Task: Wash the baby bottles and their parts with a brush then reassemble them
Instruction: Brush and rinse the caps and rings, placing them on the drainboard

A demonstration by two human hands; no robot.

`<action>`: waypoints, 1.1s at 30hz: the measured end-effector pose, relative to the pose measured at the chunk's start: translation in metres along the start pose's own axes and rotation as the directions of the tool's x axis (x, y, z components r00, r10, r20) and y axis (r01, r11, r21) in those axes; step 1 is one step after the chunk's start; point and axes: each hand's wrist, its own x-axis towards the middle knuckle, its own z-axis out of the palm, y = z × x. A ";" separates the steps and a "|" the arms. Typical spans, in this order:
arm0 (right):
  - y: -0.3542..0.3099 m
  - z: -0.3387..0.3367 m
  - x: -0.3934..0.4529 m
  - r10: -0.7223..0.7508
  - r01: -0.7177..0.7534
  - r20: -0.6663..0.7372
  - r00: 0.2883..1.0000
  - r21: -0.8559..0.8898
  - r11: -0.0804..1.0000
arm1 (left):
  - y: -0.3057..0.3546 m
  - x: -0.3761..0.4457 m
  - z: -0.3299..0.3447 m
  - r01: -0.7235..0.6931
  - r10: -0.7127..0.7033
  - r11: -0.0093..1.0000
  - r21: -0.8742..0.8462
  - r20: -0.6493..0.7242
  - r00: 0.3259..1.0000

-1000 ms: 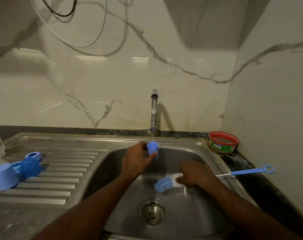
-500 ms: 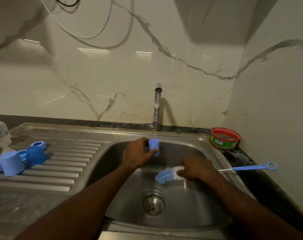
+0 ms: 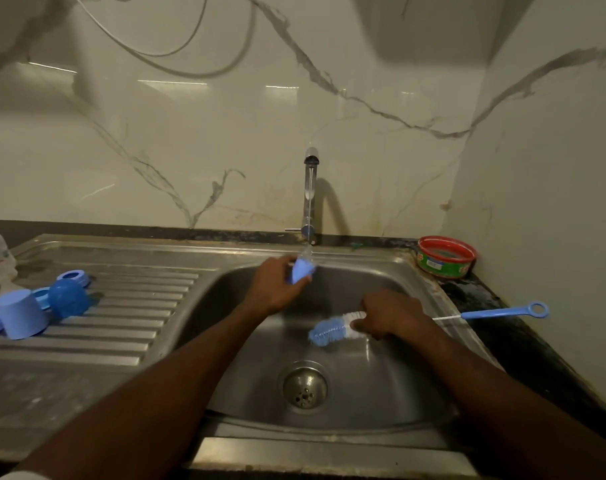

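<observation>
Both forearms (image 3: 176,386) bare to frame edge; sliver of white sleeve (image 3: 20,475) at lower left.

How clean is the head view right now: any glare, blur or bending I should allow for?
Head view: dim, warm light; bright glare streaks on the marble wall; the small blue cap gripped by the left hand under the tap is motion-blurred; the brush held by the right hand is sharper; wide-angle bending curves the sink rim and counter edges.
</observation>
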 end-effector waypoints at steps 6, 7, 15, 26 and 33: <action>0.005 -0.005 -0.004 -0.031 0.021 -0.117 0.993 -0.087 0.996 | -0.008 -0.002 -0.013 -0.028 -0.061 0.956 0.291 0.295 0.954; 0.005 -0.008 -0.004 -0.037 0.018 -0.160 0.986 -0.120 0.993 | -0.006 -0.001 -0.016 -0.024 -0.071 0.946 0.323 0.282 0.957; -0.002 -0.017 -0.010 -0.082 0.018 -0.258 0.963 -0.240 0.971 | -0.008 -0.008 -0.012 -0.044 -0.073 0.931 0.362 0.302 0.951; -0.010 -0.023 -0.020 -0.086 0.035 -0.275 0.958 -0.186 0.982 | 0.003 -0.016 -0.021 -0.047 -0.020 0.960 0.275 0.236 0.972; -0.019 -0.023 -0.016 -0.081 0.018 -0.306 0.949 -0.202 0.979 | 0.005 -0.021 -0.021 0.020 -0.053 0.972 0.233 0.140 0.989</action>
